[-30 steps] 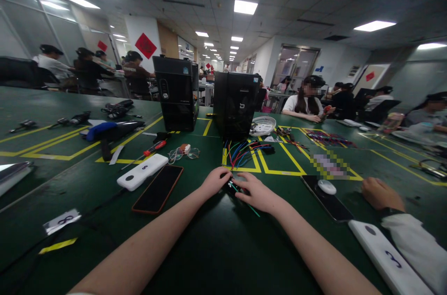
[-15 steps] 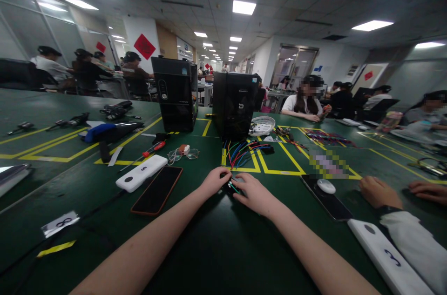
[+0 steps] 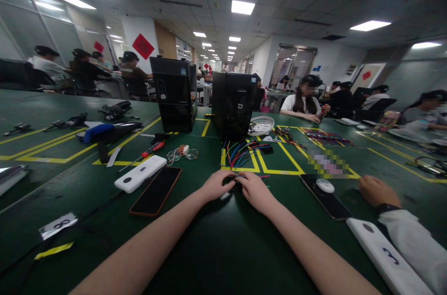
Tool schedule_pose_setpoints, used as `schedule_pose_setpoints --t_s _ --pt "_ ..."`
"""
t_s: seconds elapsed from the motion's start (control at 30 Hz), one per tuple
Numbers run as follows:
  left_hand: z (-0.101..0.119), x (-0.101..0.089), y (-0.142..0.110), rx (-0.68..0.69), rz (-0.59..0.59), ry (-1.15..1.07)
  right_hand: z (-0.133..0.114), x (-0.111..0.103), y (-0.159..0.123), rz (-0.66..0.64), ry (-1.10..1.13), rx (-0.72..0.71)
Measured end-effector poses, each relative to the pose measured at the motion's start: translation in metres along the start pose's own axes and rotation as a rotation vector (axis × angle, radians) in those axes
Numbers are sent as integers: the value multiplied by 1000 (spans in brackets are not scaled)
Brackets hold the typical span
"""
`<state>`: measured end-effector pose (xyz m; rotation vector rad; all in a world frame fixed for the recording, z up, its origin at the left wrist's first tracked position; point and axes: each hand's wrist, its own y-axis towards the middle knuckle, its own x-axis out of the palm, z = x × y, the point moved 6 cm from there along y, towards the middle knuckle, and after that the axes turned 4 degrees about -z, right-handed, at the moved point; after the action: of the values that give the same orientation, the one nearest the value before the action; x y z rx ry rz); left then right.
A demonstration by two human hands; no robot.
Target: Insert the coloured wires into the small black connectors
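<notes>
In the head view my left hand (image 3: 218, 185) and my right hand (image 3: 254, 190) meet low over the green table, fingers curled and pinched together. Between the fingertips is a small dark piece (image 3: 234, 185), mostly hidden, so its kind does not show. Thin red and green wires (image 3: 266, 177) stick out beyond my right fingers; whether they join the dark piece is unclear. Just past my hands lies a fan of red, blue and green wires (image 3: 240, 153) inside a yellow taped square, with a black end at its right.
Two black computer towers (image 3: 173, 99) (image 3: 240, 105) stand ahead. To the left lie a phone (image 3: 156, 191), a white power bank (image 3: 140, 173), glasses (image 3: 182, 154) and a red screwdriver (image 3: 152, 148). A co-worker's hand (image 3: 379, 191) rests at right near another phone (image 3: 325, 198).
My hands have drawn closer together around the dark piece. The green wire that crossed under my right fingers now shows beyond them, beside a red one. The view has shifted slightly.
</notes>
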<state>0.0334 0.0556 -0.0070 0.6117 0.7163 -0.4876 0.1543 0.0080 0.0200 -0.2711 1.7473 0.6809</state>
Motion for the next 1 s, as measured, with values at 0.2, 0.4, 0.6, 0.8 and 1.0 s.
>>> schedule_pose_setpoints --t_s 0.2,0.4,0.6,0.8,1.0 --pt "1 3 -1 23 -24 55 -3 6 2 111 49 2" --pt "2 3 0 10 -39 62 -1 12 6 189 109 36" --pt "0 3 -1 -3 -51 46 4 -2 2 290 208 123" --pt "-8 -2 -2 -90 63 58 -15 -2 -1 32 153 -58" --pt "-7 -4 -1 -106 78 91 -21 3 -1 7 85 -99"
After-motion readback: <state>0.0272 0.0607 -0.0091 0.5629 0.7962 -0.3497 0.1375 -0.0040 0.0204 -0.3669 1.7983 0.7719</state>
